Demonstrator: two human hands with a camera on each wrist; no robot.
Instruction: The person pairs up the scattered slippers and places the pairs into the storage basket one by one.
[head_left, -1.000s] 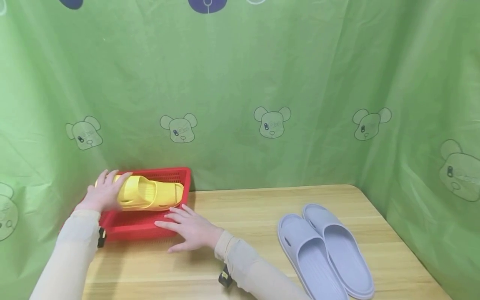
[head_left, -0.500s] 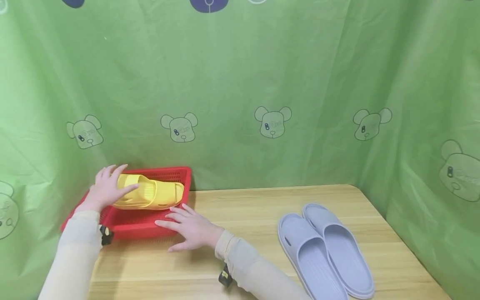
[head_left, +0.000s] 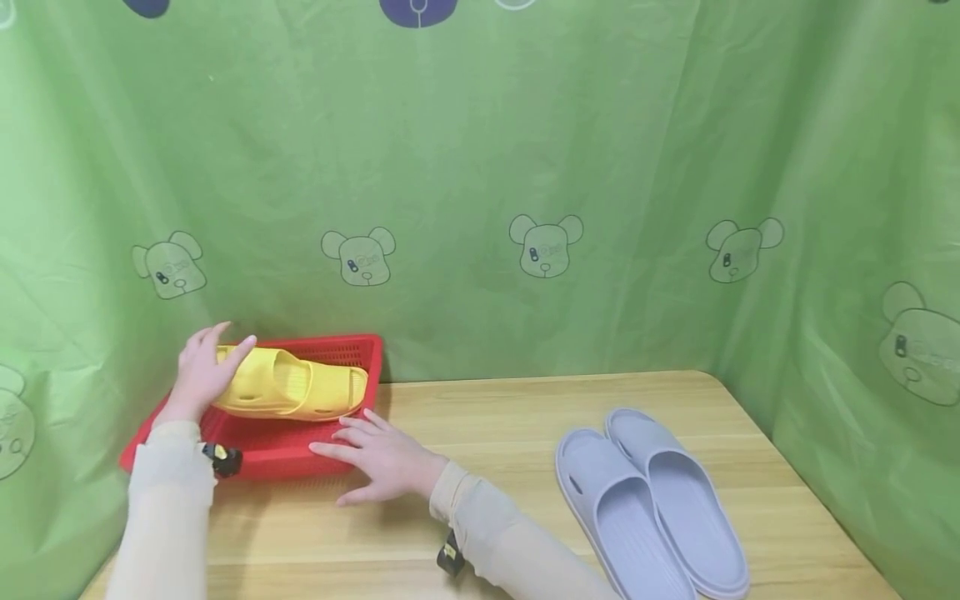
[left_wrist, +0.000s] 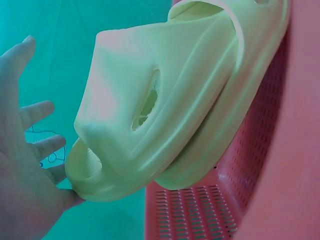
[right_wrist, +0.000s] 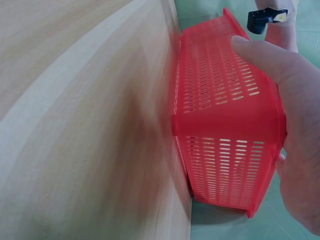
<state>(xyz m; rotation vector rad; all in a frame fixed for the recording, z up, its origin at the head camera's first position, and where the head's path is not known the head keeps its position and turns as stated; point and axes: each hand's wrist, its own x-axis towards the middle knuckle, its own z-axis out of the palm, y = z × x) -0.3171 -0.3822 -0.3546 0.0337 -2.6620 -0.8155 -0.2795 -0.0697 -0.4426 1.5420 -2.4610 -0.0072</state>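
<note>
Left hand: the left hand (head_left: 201, 373) is at the far left, at the toe end of the yellow slipper (head_left: 288, 386). Its fingers (head_left: 232, 348) are straight and lie against the slipper; in the left wrist view the palm (left_wrist: 22, 200) touches the toe end. The grip is open, nothing is clasped.
Yellow slipper: it lies inside the red basket (head_left: 262, 442), toe end to the left and raised over the left rim, heel end to the right. In the left wrist view the slipper (left_wrist: 175, 95) shows its side hole and rests on the basket wall (left_wrist: 240, 165).
Red basket: it stands on the wooden surface (head_left: 525, 500) at the back left corner, close to the green curtain (head_left: 480, 167).
Right hand: the right hand (head_left: 378, 457) lies flat on the surface with the fingers spread and straight, the fingertips touching the near right wall of the basket. In the right wrist view the thumb (right_wrist: 260, 57) presses on the basket wall (right_wrist: 220, 130). The grip is open.
Grey slippers: a pair of grey slippers (head_left: 652, 500) lies side by side on the right part of the surface, well apart from the basket.
</note>
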